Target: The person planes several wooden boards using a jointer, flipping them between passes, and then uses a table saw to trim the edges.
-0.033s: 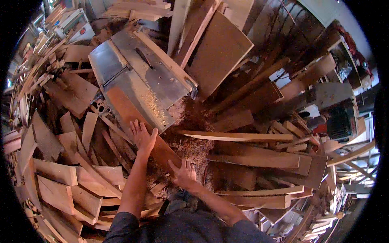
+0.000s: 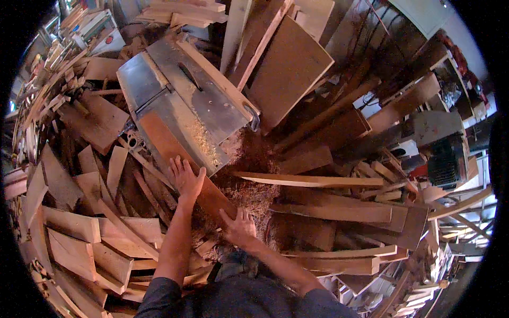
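Observation:
A long reddish-brown wooden board (image 2: 165, 137) lies flat along the near left side of a metal machine table (image 2: 214, 114), its near end reaching back toward my body. My left hand (image 2: 186, 180) rests palm down on the board's upper face, fingers spread. Around the board's near end is my right hand (image 2: 239, 229), its thumb on the board and the fingers over the right edge. A dark slot (image 2: 189, 76) cuts through the table's far part. Pale wood shavings (image 2: 200, 140) lie in a strip beside the board.
A long wooden fence (image 2: 212, 69) runs along the table's right side. Loose boards (image 2: 74, 222) crowd the left, and more planks (image 2: 328, 212) lie stacked on the right. A wide panel (image 2: 289, 71) leans behind the machine. Sawdust (image 2: 252, 199) covers the floor by my right hand.

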`<state>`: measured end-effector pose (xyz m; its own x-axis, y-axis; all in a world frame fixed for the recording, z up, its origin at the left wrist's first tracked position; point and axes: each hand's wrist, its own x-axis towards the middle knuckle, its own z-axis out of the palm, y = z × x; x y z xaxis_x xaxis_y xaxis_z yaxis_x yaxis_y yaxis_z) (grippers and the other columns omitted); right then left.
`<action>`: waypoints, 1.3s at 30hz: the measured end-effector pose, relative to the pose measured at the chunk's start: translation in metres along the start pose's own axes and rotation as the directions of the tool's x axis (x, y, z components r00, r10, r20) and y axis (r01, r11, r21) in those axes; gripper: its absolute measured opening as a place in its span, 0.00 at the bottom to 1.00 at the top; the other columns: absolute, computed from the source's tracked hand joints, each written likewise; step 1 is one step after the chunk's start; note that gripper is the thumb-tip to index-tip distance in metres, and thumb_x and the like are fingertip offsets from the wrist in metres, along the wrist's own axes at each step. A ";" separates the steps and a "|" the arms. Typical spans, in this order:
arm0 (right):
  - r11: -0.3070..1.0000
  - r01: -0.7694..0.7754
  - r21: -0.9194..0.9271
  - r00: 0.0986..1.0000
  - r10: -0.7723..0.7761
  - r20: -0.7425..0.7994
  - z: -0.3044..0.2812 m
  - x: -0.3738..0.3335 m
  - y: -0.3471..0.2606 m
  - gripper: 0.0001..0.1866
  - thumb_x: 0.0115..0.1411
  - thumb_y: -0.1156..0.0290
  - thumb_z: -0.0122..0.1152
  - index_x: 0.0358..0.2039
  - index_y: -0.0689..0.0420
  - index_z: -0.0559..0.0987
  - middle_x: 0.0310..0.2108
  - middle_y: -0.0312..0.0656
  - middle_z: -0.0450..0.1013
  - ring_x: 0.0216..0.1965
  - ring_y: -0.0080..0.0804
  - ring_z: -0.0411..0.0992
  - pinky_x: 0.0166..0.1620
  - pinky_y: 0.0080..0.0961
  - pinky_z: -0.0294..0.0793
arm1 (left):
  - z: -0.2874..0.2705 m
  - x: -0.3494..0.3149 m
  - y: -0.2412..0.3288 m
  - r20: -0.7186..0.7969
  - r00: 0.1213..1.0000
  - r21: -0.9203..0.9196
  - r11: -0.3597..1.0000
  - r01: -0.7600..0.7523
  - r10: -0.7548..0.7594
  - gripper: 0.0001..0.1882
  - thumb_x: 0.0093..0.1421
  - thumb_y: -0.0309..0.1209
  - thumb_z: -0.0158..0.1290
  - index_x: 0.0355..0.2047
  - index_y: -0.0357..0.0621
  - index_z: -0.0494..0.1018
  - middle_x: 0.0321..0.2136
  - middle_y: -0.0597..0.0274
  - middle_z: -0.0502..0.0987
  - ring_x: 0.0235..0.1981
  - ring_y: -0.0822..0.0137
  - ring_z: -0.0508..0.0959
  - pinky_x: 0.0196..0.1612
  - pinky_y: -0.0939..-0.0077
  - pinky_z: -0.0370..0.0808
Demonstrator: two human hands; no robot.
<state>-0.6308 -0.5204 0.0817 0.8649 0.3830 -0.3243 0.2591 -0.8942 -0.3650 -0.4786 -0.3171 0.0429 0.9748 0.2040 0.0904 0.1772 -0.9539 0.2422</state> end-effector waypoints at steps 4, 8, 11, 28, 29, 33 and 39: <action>1.000 -0.007 0.030 1.000 0.007 0.010 -0.010 0.025 -0.011 0.42 0.55 0.59 0.62 0.70 0.36 0.58 0.55 0.64 0.60 0.54 0.63 0.64 0.54 0.53 0.68 | -0.003 0.024 -0.011 0.028 0.999 0.044 0.999 0.015 -0.016 0.41 0.60 0.55 0.53 0.61 0.30 0.62 0.67 0.44 0.52 0.72 0.44 0.44 0.71 0.44 0.39; 1.000 0.010 0.001 0.997 -0.010 -0.075 -0.003 0.046 -0.012 0.43 0.53 0.58 0.64 0.69 0.37 0.59 0.55 0.64 0.59 0.53 0.61 0.64 0.53 0.53 0.68 | -0.005 0.043 -0.016 0.021 0.999 0.065 0.997 0.029 -0.031 0.42 0.60 0.54 0.52 0.62 0.30 0.61 0.67 0.44 0.52 0.72 0.44 0.44 0.71 0.46 0.39; 1.000 0.024 0.004 0.996 -0.023 -0.081 -0.002 0.060 -0.012 0.44 0.52 0.56 0.66 0.69 0.37 0.59 0.55 0.64 0.59 0.53 0.61 0.64 0.54 0.53 0.68 | -0.010 0.057 -0.018 0.052 0.997 0.063 0.996 0.055 -0.058 0.42 0.60 0.55 0.52 0.62 0.31 0.61 0.68 0.43 0.52 0.72 0.44 0.44 0.72 0.48 0.39; 0.998 0.053 -0.024 0.995 -0.055 -0.079 -0.032 0.121 -0.029 0.43 0.50 0.57 0.68 0.68 0.37 0.61 0.58 0.66 0.59 0.55 0.61 0.64 0.54 0.50 0.69 | 0.014 0.116 -0.054 -0.156 0.988 0.089 0.996 0.022 -0.008 0.38 0.55 0.52 0.57 0.57 0.35 0.67 0.66 0.43 0.57 0.70 0.44 0.50 0.71 0.48 0.46; 0.998 0.061 -0.026 0.994 -0.063 -0.092 -0.033 0.123 -0.030 0.43 0.50 0.58 0.68 0.67 0.37 0.61 0.57 0.66 0.60 0.54 0.61 0.64 0.54 0.50 0.70 | 0.013 0.119 -0.055 -0.152 0.988 0.092 0.996 0.020 -0.006 0.38 0.55 0.52 0.57 0.57 0.35 0.67 0.66 0.44 0.57 0.70 0.44 0.50 0.71 0.48 0.46; 0.996 0.089 -0.023 0.984 -0.091 -0.156 -0.033 0.129 -0.030 0.43 0.49 0.59 0.68 0.66 0.38 0.63 0.55 0.65 0.61 0.52 0.61 0.65 0.51 0.50 0.71 | 0.001 0.126 -0.051 -0.088 0.995 0.054 0.997 0.053 -0.048 0.39 0.56 0.53 0.56 0.58 0.35 0.66 0.66 0.45 0.56 0.71 0.44 0.49 0.71 0.49 0.45; 0.997 0.075 -0.025 0.984 -0.078 -0.158 -0.037 0.137 -0.032 0.44 0.47 0.60 0.69 0.66 0.38 0.63 0.54 0.63 0.62 0.52 0.61 0.65 0.48 0.50 0.72 | -0.009 0.136 -0.045 -0.026 0.997 0.070 0.994 0.079 -0.077 0.40 0.57 0.54 0.54 0.60 0.34 0.64 0.67 0.46 0.56 0.72 0.46 0.47 0.72 0.50 0.42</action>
<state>-0.5044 -0.4479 0.0815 0.8991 0.4103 -0.1528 0.3341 -0.8685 -0.3661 -0.3551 -0.2445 0.0528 0.9543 0.2828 0.0965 0.2627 -0.9479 0.1805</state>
